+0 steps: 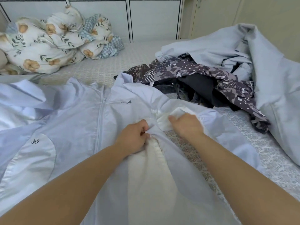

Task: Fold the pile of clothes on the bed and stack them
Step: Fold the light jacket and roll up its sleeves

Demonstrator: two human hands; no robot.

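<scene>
Both forearms enter from the bottom edge and converge toward the middle of the view. The left hand [134, 138] is curled, knuckles up, and its fingertips pinch a fold of the pale blue jacket [76, 124] just above a white lining panel [152, 159]. The right hand [186, 125] lies just beside it, palm down, fingers bent around a bunched section of white lining and blue fabric. The two hands are near each other but do not touch.

The jacket lies front-up across the near part of the bed [263, 151], spread from the left edge past the centre. Its zipper [101, 114] runs up the middle and appears closed. A small dark logo [127, 102] sits on the chest to the right of the zipper, and a round "50" mark [35, 141] sits on a lighter patch at the lower left. The fabric is wrinkled, with the collar area rumpled at the far end.

Beyond the right hand lies the unfolded pile: a grey patterned garment [191, 71] draped over dark clothing [199, 88], with a large pale blue garment [272, 75] heaped behind and to the right of them.

At the far left, a floral quilt [48, 44] is bundled against the panelled headboard [154, 17].
</scene>
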